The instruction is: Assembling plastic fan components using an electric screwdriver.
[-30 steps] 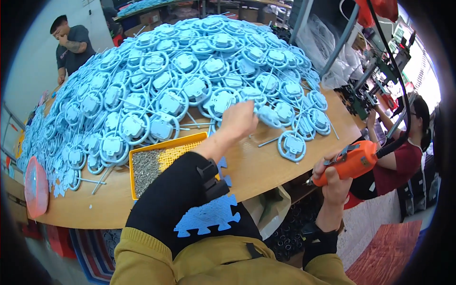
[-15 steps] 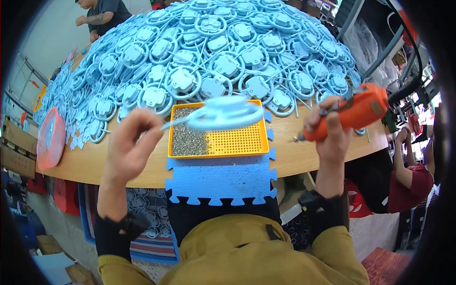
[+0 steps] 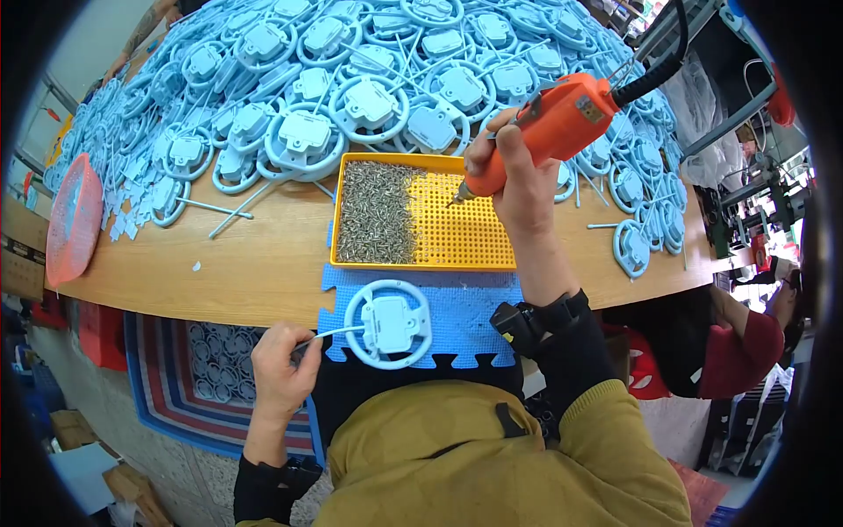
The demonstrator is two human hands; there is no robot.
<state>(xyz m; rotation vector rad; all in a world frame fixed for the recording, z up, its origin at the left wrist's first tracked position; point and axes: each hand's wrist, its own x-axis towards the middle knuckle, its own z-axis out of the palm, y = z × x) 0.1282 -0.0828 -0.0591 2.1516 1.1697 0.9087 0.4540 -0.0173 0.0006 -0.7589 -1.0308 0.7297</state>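
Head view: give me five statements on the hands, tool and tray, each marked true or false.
1. The right hand grips an orange power tool. True.
2. The left hand holds a blue wheel by its thin rod. True.
3. The blue wheel is all white. False: it is light blue.
4. Small metal parts lie in the left part of the yellow tray. True.
5. The orange power tool is cordless. False: a black cable runs from it.
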